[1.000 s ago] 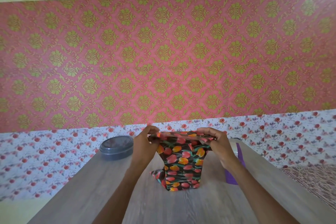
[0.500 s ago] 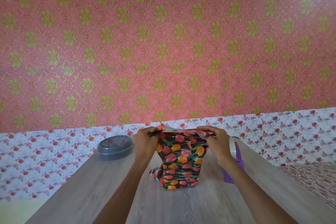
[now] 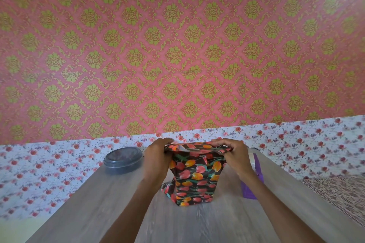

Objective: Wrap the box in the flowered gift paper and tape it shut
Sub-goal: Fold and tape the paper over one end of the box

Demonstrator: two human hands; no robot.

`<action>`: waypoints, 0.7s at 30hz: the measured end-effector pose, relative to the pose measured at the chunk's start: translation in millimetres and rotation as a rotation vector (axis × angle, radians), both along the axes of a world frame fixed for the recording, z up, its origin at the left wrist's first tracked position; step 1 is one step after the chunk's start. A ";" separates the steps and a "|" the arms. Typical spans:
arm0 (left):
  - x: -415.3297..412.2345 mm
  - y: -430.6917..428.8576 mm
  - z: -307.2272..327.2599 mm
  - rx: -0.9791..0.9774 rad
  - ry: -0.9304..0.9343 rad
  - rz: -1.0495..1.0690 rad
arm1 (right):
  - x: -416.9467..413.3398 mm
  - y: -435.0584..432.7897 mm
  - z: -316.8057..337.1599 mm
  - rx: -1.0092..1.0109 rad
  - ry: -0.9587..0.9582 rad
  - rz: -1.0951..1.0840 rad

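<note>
**Both hands at the top edge of the wrapped parcel**

The gift paper [image 3: 195,179], dark with red and orange tulips, stands upright near the middle of the table [image 3: 98,203], wider at the top than at the bottom. The box is wholly covered by it and cannot be seen. A loose flap of paper sticks out at the lower left, lying on the tabletop.

The left hand [image 3: 158,156] pinches the upper left corner of the paper, fingers curled over the edge. The right hand [image 3: 235,156] pinches the upper right corner the same way, and the top edge runs stretched between the two. Both forearms reach in from the bottom of the view.

To the left of the parcel, at the far edge of the table, sits a round dark container [image 3: 123,161] with its lid on, apart from the left hand. On the right a purple thing [image 3: 249,191] lies on the table, partly hidden behind the right forearm (what it is cannot be told). Beyond the table the wall [image 3: 177,65] is pink with a gold pattern, white with small red flowers lower down. A patterned cloth [image 3: 339,193] shows at the right edge.
</note>
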State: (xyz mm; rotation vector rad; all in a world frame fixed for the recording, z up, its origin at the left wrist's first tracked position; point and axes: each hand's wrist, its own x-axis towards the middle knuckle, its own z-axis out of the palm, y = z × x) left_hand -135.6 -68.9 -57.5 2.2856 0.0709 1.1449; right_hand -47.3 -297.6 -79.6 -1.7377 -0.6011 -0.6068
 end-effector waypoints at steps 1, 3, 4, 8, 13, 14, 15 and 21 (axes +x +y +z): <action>-2.8 -1.4 0.2 -0.024 0.000 -0.020 | 2.0 -0.8 -1.0 0.000 0.004 -0.004; -7.9 -2.3 -0.7 -0.061 0.000 -0.084 | 3.4 -1.4 -1.8 0.006 0.035 -0.020; -8.8 -2.2 -1.7 -0.064 0.010 -0.108 | 3.7 -1.5 -2.1 0.013 0.040 -0.019; -11.2 -2.0 -2.8 -0.025 0.007 -0.036 | -2.7 1.5 -2.7 0.027 -0.026 -0.006; -14.2 -5.9 0.3 0.025 -0.066 0.032 | -0.4 -1.5 -5.1 0.074 0.032 -0.002; -15.2 -5.4 0.8 0.028 -0.076 0.040 | -0.4 -3.3 -5.7 0.071 0.038 0.012; -16.1 -4.7 1.6 0.040 -0.083 0.048 | -0.4 -4.6 -5.6 0.067 0.042 0.024; -20.4 -3.9 15.7 -0.010 0.054 -0.026 | 0.3 -2.5 -2.5 0.025 0.113 -0.062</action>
